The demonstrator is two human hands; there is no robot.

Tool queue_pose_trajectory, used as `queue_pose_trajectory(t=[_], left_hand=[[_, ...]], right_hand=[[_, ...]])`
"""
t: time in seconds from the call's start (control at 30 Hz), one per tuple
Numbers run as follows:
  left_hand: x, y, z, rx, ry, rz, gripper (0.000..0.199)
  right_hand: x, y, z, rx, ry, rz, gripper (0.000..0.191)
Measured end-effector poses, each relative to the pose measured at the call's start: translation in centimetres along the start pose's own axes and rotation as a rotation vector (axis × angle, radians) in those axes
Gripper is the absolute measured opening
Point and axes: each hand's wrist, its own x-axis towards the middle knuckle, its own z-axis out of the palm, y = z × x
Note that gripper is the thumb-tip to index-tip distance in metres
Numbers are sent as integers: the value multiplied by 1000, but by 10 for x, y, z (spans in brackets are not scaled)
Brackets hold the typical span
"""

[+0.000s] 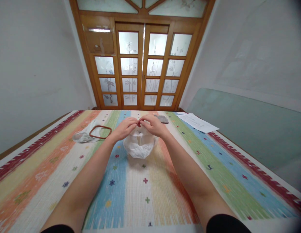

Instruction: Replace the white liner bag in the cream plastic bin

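Above tablecloth (137,200) | left hand (125,128), right hand (154,125) — grip pinching bag (140,148) | paper (197,123) — print illegible

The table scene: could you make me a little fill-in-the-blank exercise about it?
1. In the picture, the brown ring lies to the ____ of the white plastic.
2. Of the left hand and right hand, the grey item is nearer the ____.
3. The sleeves are ____ in colour.

Missing words: left; right; black.

Passage runs over the tablecloth (138,207) at lower centre; white plastic bag (140,150) obstructs frame centre, brown ring (99,138) centre-left.
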Motion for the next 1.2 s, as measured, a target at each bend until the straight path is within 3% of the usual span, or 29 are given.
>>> queue_pose_trajectory(t=[0.1,0.2,0.33,0.47,0.6,0.67,0.87,1.0,1.07,1.2], left_hand=[[-1,-2,0,173,-71,12,42],[-2,-12,-2,296,42,-69,40],[-4,-18,-4,342,182,-200,39],[-8,-25,1,240,207,-269,36],[-12,-36,5,67,69,-378,48],[-12,-38,5,-7,54,-397,55],[-14,-33,13,-190,43,-268,84],[-30,-36,31,-290,84,-214,105],[-41,-40,42,-335,117,-190,112],[-62,-44,64,-411,125,-208,128]], right_hand=[[-2,4,0,-184,-120,17,25],[-5,16,-9,-349,-119,91,23],[-6,20,-21,-351,-111,85,22],[-6,18,-24,-288,-108,131,24],[-13,20,-27,-358,-220,279,22],[-15,18,-30,-402,-242,319,17],[-8,-1,-23,-338,-3,161,19],[4,-9,-1,-201,-298,55,17],[12,-10,6,-285,-411,110,18],[30,-11,13,-440,-662,242,39]])
